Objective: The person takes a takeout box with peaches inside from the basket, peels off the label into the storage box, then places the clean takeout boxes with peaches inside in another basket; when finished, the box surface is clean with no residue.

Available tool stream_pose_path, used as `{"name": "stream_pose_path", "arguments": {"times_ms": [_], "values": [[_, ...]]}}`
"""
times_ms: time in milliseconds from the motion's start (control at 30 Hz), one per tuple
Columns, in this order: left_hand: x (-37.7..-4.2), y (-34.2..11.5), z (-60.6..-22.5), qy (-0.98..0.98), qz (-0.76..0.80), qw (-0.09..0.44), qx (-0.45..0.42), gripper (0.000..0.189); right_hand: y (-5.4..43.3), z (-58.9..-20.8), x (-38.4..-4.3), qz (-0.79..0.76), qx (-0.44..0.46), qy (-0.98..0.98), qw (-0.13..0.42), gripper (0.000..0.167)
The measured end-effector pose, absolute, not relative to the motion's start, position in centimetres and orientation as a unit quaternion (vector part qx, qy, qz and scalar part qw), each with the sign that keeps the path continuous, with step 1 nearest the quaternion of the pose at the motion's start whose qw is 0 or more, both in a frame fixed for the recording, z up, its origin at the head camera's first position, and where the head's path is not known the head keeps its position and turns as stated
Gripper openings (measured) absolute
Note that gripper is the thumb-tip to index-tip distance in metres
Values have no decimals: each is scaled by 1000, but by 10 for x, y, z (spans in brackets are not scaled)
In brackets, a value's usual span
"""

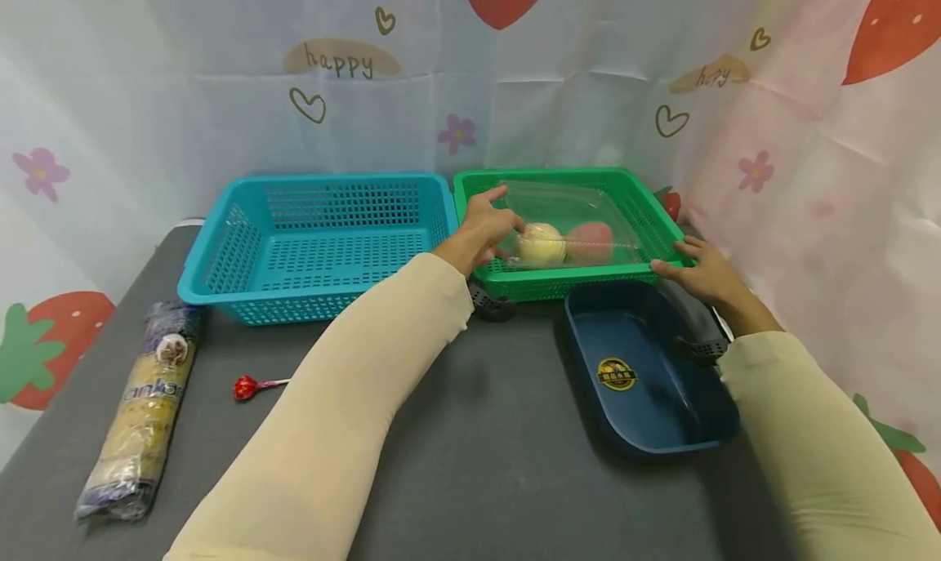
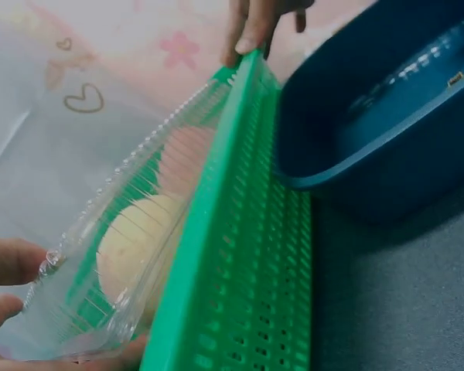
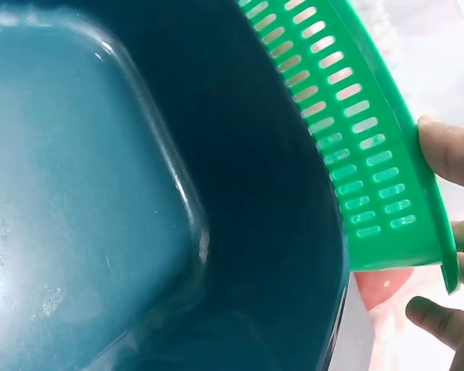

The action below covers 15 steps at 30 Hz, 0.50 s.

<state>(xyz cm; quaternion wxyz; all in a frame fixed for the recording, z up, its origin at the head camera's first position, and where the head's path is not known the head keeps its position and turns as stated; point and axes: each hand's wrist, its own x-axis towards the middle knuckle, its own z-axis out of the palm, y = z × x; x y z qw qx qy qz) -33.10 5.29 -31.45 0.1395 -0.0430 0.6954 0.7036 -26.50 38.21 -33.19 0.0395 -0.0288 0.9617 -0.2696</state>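
Observation:
A clear plastic box (image 1: 581, 200) lies tilted in the green basket (image 1: 515, 285), with a pale yellow round item (image 1: 542, 245) and a pink round item (image 1: 590, 243) showing through it. My left hand (image 1: 485, 228) holds the box by its left end; the left wrist view has the thumb on its edge and other fingers lower down. At the basket's front right corner, my right hand (image 1: 702, 277) grips the rim, thumb on the near side in the right wrist view. Below that hand stands a dark blue basin (image 1: 647, 373) with a round gold label, close against the basket's front.
A blue basket (image 1: 316, 312) stands left of the green one. On the grey table (image 1: 470, 463) lie a red lollipop (image 1: 246, 387) and a long wrapped pack (image 1: 140, 414) at the left. A printed curtain (image 1: 441, 71) hangs behind and at the right.

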Motion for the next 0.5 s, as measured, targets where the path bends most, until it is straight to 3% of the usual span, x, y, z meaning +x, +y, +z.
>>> {"name": "stream_pose_path", "arguments": {"times_ms": [500], "values": [[-335, 66, -324, 795, 584, 149, -70, 72, 380, -330, -264, -266, -32, 962, 45, 84]]}}
